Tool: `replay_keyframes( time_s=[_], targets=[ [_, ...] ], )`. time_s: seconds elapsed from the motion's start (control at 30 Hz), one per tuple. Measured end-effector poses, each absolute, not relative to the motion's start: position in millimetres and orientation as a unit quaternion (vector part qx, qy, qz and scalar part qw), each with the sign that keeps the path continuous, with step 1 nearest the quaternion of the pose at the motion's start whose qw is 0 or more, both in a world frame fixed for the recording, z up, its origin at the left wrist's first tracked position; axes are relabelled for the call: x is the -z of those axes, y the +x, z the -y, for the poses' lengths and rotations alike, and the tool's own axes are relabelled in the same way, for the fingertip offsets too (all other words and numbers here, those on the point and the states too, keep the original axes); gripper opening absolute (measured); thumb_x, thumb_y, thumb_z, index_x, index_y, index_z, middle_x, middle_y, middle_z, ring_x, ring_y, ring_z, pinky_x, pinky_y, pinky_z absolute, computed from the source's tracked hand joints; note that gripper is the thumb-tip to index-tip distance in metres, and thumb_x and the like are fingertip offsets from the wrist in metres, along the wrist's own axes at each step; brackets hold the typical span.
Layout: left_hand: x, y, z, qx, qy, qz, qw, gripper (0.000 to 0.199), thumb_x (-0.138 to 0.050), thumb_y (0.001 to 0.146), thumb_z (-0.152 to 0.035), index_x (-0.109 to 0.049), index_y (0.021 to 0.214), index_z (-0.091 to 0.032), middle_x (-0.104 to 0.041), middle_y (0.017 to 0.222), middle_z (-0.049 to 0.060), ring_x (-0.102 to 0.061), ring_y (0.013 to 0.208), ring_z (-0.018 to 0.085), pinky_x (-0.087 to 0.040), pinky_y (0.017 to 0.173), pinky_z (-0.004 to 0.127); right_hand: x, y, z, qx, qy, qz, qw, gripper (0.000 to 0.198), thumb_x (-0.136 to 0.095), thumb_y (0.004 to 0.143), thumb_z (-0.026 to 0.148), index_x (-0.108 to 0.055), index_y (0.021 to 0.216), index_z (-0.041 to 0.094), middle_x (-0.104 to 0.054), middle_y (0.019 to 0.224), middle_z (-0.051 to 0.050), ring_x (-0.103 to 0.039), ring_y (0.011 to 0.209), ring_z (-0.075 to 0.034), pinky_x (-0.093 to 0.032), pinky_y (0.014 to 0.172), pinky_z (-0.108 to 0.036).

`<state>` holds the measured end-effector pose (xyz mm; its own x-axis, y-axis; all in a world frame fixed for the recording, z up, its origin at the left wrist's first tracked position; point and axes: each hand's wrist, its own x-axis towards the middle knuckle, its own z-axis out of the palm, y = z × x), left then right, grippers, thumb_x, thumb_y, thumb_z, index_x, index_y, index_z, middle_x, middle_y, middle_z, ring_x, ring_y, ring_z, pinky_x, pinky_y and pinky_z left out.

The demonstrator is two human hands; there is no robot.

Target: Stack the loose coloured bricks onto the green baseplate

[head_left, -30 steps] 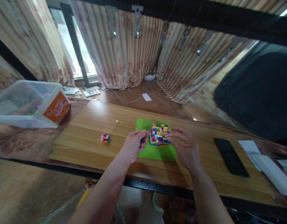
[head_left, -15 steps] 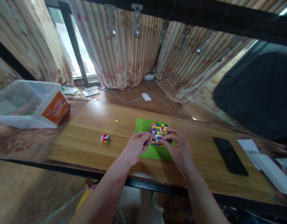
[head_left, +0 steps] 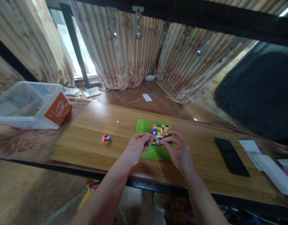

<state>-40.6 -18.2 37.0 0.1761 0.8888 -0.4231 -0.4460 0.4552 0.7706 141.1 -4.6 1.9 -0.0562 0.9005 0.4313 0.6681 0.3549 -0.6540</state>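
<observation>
A multicoloured structure of toy bricks [head_left: 160, 132] stands on a green studded baseplate [head_left: 143, 125]. My left hand [head_left: 138, 145] is closed at its left side, with thumb and forefinger reaching its near left corner. A small dark blue-purple piece, which looks like a toy brick [head_left: 146, 142], shows between the left fingers. From the right, my right hand [head_left: 180, 148] bends over the structure, thumb and forefinger pinched close together at its front. Whatever lies between those fingertips is too small to make out. Both hands cover parts of the structure and baseplate.
Several loose bricks [head_left: 106, 138] lie in a small pile to the left, with one yellow brick [head_left: 118, 121] behind them. A clear plastic bin [head_left: 26, 122] stands at the far left. A black phone [head_left: 231, 157] and white papers [head_left: 263, 162] lie to the right.
Both hands stay at the brick structure, with only a slight shift of the right fingers. The whole view has moved a little; the loose bricks look unmoved.
</observation>
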Motion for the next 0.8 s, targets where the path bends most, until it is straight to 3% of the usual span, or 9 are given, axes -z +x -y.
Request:
replay_keyframes(
  time_s=[0.17, 0.27, 0.4, 0.53, 0.8],
  targets=[
    [-36, -44, 16, -0.477, 0.176, -0.418, 0.753, 0.022, -0.056, 0.088, -0.026, -0.068, 0.082, -0.009, -0.048, 0.06, -0.002, -0.035, 0.042, 0.001, -0.015, 0.036, 0.013, -1, 143, 4, -0.151, -0.546, 0.714, 0.411, 0.009, -0.072, 0.079, 0.035, -0.075, 0.073, 0.028, -0.066, 0.106, -0.005, -0.058, 0.105, -0.026, -0.041, 0.096, -0.05],
    [-38, -46, 14, -0.487, 0.12, -0.406, 0.764, 0.028, -0.051, 0.092, -0.027, -0.068, 0.083, -0.007, -0.056, 0.064, 0.002, -0.047, 0.048, 0.004, -0.031, 0.038, 0.013, -3, 144, 3, -0.145, -0.536, 0.719, 0.417, 0.008, -0.072, 0.079, 0.035, -0.075, 0.076, 0.029, -0.066, 0.108, -0.005, -0.058, 0.106, -0.026, -0.042, 0.096, -0.051],
    [-43, -45, 11, -0.501, 0.062, -0.376, 0.777, 0.033, -0.045, 0.095, -0.027, -0.068, 0.085, -0.006, -0.068, 0.077, 0.012, -0.065, 0.066, 0.013, -0.055, 0.064, 0.022, -11, 138, 6, -0.12, -0.515, 0.712, 0.462, 0.009, -0.067, 0.084, 0.034, -0.075, 0.083, 0.03, -0.066, 0.113, -0.005, -0.059, 0.108, -0.025, -0.044, 0.097, -0.05],
    [-46, -43, 12, -0.51, 0.045, -0.334, 0.791, 0.033, -0.045, 0.095, -0.028, -0.069, 0.088, -0.006, -0.071, 0.086, 0.015, -0.069, 0.079, 0.018, -0.058, 0.078, 0.03, -25, 124, 14, -0.113, -0.478, 0.736, 0.465, 0.012, -0.063, 0.088, 0.031, -0.074, 0.094, 0.032, -0.065, 0.116, -0.004, -0.058, 0.112, -0.024, -0.044, 0.099, -0.049],
    [-45, -44, 14, -0.492, 0.052, -0.318, 0.809, 0.03, -0.048, 0.094, -0.025, -0.072, 0.09, -0.007, -0.071, 0.087, 0.011, -0.064, 0.071, 0.012, -0.053, 0.064, 0.022, -30, 107, 21, -0.092, -0.469, 0.8, 0.364, 0.023, -0.06, 0.089, 0.031, -0.07, 0.111, 0.029, -0.057, 0.132, -0.007, -0.047, 0.126, -0.028, -0.039, 0.106, -0.053]
  ],
)
